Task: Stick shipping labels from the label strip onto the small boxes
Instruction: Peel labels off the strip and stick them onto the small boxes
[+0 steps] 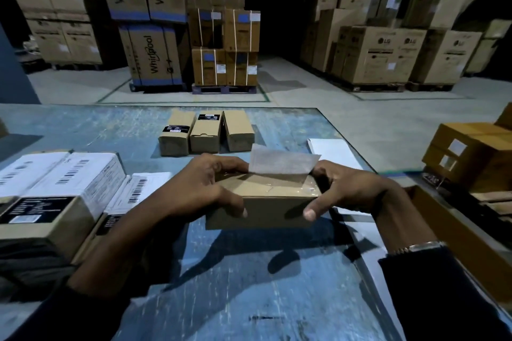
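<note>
Both your hands clamp the small box (pixel 266 202) near table (pixel 249 285) centre: left hand (pixel 205 188), right hand (pixel 349 188). Its label (pixel 282 162) stands half-stuck, thin and floppy; press from the stuck edge.

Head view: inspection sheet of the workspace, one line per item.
Surface: worn blue table.
Job's things: small box gripped at both ends; label standing up at its far top edge; three small boxes in a row beyond.
Clutter: labelled boxes at left; white sheet at right.
Hands: left hand and right hand hold the small box.
Cables: nothing seen.
Surroundings: stacked appliance cartons on pallets.
</note>
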The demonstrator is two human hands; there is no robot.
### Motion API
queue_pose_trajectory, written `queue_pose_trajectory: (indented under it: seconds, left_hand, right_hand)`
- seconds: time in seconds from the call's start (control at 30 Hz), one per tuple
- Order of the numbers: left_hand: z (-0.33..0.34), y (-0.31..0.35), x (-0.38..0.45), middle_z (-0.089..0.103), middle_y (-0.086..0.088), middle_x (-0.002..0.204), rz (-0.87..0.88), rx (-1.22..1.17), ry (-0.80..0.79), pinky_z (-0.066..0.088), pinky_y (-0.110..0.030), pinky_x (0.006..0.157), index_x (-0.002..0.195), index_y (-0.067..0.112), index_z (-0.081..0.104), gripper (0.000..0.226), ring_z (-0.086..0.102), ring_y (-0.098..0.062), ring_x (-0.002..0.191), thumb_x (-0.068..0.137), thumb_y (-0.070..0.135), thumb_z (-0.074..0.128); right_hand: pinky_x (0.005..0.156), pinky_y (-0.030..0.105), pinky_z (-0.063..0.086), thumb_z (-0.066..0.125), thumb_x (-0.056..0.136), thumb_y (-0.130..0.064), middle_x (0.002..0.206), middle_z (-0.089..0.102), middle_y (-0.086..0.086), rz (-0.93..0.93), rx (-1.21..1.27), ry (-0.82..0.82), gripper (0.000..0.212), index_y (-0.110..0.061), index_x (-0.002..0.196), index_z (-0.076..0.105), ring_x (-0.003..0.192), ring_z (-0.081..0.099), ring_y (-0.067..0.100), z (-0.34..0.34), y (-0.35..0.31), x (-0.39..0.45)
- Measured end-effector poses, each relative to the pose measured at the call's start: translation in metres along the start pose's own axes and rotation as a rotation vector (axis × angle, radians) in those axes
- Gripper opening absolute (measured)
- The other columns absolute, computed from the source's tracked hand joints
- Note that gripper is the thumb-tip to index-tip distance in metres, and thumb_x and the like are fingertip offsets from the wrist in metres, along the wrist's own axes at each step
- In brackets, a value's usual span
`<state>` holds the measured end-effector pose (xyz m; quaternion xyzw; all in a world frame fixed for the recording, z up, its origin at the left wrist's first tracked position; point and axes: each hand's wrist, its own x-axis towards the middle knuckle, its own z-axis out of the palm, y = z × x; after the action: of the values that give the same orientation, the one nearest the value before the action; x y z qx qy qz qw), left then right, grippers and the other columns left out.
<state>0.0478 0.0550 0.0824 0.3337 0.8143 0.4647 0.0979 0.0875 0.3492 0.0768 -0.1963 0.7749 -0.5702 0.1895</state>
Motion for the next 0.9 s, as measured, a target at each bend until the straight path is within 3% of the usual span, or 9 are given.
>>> queue_pose_trajectory:
  seconds: [0.07, 0.13, 0.23, 0.37, 0.43, 0.5, 0.63, 0.77, 0.9]
  left_hand:
    - [0.000, -0.007, 0.003, 0.077, 0.004, 0.099, -0.043, 0.037, -0.028, 0.053, -0.028, 0.074, 0.106, 0.026, 0.077, 0.056, 0.071, -0.020, 0.094, 0.051, 0.024, 0.088]
    - [0.002, -0.014, 0.005, 0.076, 0.003, 0.101, -0.080, 0.132, -0.055, 0.057, -0.034, 0.082, 0.105, 0.022, 0.075, 0.057, 0.071, -0.026, 0.098, 0.050, 0.032, 0.088]
    - [0.001, -0.018, 0.007, 0.075, 0.003, 0.110, -0.084, 0.231, -0.082, 0.059, -0.050, 0.092, 0.111, 0.022, 0.073, 0.064, 0.071, -0.022, 0.103, 0.052, 0.042, 0.087]
    - [0.004, -0.015, 0.007, 0.076, 0.013, 0.121, -0.017, 0.162, -0.120, 0.056, -0.036, 0.104, 0.127, 0.025, 0.071, 0.063, 0.070, -0.007, 0.113, 0.071, 0.030, 0.099]
    - [0.006, -0.015, 0.007, 0.077, 0.015, 0.114, 0.006, 0.169, -0.088, 0.057, -0.037, 0.100, 0.123, 0.027, 0.074, 0.057, 0.071, -0.005, 0.107, 0.072, 0.028, 0.099]
    - [0.006, -0.016, 0.007, 0.077, 0.016, 0.112, 0.035, 0.215, -0.081, 0.058, -0.040, 0.096, 0.120, 0.030, 0.076, 0.055, 0.071, -0.004, 0.105, 0.070, 0.034, 0.098]
    - [0.003, -0.015, 0.003, 0.075, 0.023, 0.122, 0.073, 0.259, -0.073, 0.057, -0.035, 0.101, 0.130, 0.033, 0.074, 0.067, 0.069, 0.004, 0.111, 0.068, 0.043, 0.097]
    - [0.003, -0.018, 0.003, 0.072, 0.021, 0.128, 0.109, 0.264, -0.080, 0.056, -0.026, 0.101, 0.137, 0.029, 0.071, 0.071, 0.068, 0.007, 0.114, 0.071, 0.036, 0.097]
    - [0.007, -0.026, 0.003, 0.074, 0.022, 0.123, 0.134, 0.205, -0.065, 0.051, -0.012, 0.090, 0.136, 0.023, 0.072, 0.072, 0.068, 0.010, 0.108, 0.069, 0.033, 0.097]
  right_hand:
    - [0.076, 0.020, 0.055, 0.088, 0.076, 0.009, 0.087, 0.079, -0.003, 0.071, -0.103, -0.009, 0.023, -0.010, 0.087, 0.081, 0.080, 0.074, 0.010, 0.007, -0.005, -0.001]
    - [0.071, 0.017, 0.054, 0.084, 0.081, 0.012, 0.082, 0.078, -0.004, 0.109, -0.101, -0.017, 0.020, -0.003, 0.088, 0.074, 0.075, 0.073, 0.007, 0.012, -0.005, 0.001]
    - [0.057, 0.010, 0.050, 0.071, 0.085, 0.024, 0.064, 0.073, -0.012, 0.138, -0.011, 0.035, 0.034, -0.009, 0.083, 0.062, 0.061, 0.068, -0.003, 0.015, -0.001, 0.004]
    - [0.084, 0.020, 0.058, 0.069, 0.083, 0.025, 0.105, 0.081, -0.001, 0.110, 0.061, -0.024, 0.044, -0.006, 0.114, 0.068, 0.097, 0.077, 0.010, 0.017, 0.008, 0.005]
    - [0.100, 0.026, 0.055, 0.069, 0.083, 0.023, 0.136, 0.073, 0.003, 0.084, 0.082, -0.075, 0.066, -0.010, 0.140, 0.063, 0.124, 0.070, 0.018, 0.014, 0.014, 0.009]
    - [0.110, 0.028, 0.050, 0.067, 0.085, 0.023, 0.152, 0.063, -0.003, 0.058, 0.117, -0.107, 0.079, -0.020, 0.150, 0.059, 0.141, 0.059, 0.017, 0.011, 0.018, 0.012]
    - [0.111, 0.026, 0.049, 0.065, 0.087, 0.022, 0.152, 0.063, -0.007, 0.023, 0.163, -0.090, 0.071, -0.029, 0.136, 0.073, 0.144, 0.055, 0.012, 0.008, 0.023, 0.015]
    - [0.115, 0.034, 0.049, 0.070, 0.084, 0.023, 0.152, 0.063, -0.002, 0.047, 0.130, -0.110, 0.072, -0.027, 0.136, 0.072, 0.144, 0.056, 0.022, 0.005, 0.025, 0.016]
    - [0.109, 0.022, 0.049, 0.077, 0.077, 0.019, 0.147, 0.066, -0.012, 0.024, 0.037, -0.156, 0.073, -0.027, 0.134, 0.073, 0.140, 0.058, 0.008, 0.003, 0.017, 0.011]
